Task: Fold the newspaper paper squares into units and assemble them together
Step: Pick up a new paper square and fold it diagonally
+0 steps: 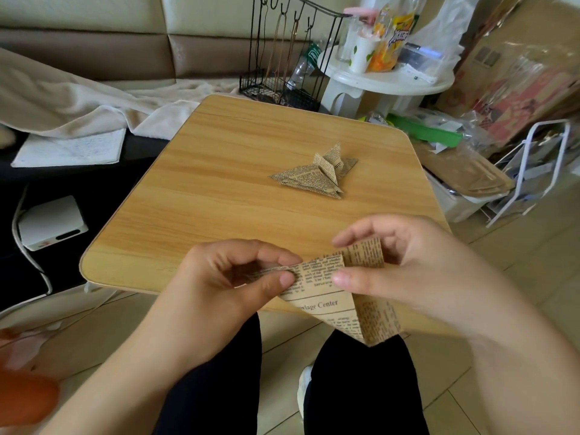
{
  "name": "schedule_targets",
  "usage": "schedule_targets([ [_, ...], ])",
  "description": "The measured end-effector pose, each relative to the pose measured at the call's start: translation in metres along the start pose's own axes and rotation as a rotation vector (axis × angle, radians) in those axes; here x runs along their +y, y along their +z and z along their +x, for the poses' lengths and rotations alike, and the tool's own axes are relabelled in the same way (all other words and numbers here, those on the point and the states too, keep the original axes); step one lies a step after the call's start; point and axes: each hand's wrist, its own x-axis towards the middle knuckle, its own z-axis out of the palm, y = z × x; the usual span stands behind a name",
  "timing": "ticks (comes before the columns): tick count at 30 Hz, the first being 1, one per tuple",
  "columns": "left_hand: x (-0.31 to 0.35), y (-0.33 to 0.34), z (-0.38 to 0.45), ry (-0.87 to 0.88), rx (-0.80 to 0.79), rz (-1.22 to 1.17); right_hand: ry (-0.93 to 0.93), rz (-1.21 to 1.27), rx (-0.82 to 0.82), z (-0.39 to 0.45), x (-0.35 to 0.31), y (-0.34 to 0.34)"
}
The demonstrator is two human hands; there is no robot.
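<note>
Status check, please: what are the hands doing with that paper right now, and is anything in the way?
Both hands, left hand and right hand, pinching the newspaper square, mid-fold, off the table's near edge. Folded units lying mid-table. Nothing in the way.

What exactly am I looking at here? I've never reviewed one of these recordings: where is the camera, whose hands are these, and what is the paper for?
There is no machine here. One wide-angle camera sits on a person's head and looks forward and down, so the two bare hands come in from the bottom of the picture. The left hand and right hand both pinch a newspaper-print paper square, partly folded and held in the air over the near edge of a wooden table. Further out on the table lie folded newspaper units, already made and stacked or joined; which one I cannot tell. Behind the table stand a black wire rack and a small white round table with bottles.
</note>
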Motion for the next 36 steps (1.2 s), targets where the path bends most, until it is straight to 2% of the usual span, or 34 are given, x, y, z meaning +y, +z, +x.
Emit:
schedule_targets([
  [3,0.0,0.0,-0.002,-0.008,0.015,0.01,-0.033,0.177,-0.001,0.003,0.001,0.01],
  [7,0.0,-0.001,-0.002,-0.037,0.05,-0.017,-0.033,0.292,0.077,0.003,0.0,0.019],
  [10,0.001,-0.001,-0.001,-0.036,0.048,-0.023,-0.007,0.365,0.068,0.002,-0.003,0.021],
  [19,0.002,0.003,0.001,-0.037,0.077,-0.041,-0.048,0.378,0.12,0.004,0.0,0.025],
  [26,-0.001,0.004,0.005,-0.206,0.292,-0.393,-0.102,0.543,0.224,0.004,0.002,0.03],
  [29,0.002,0.006,0.005,-0.262,0.277,-0.47,-0.09,0.6,0.266,0.005,0.003,0.033],
  [36,0.007,0.007,0.006,-0.252,0.273,-0.493,-0.068,0.72,0.289,0.007,0.005,0.038],
])
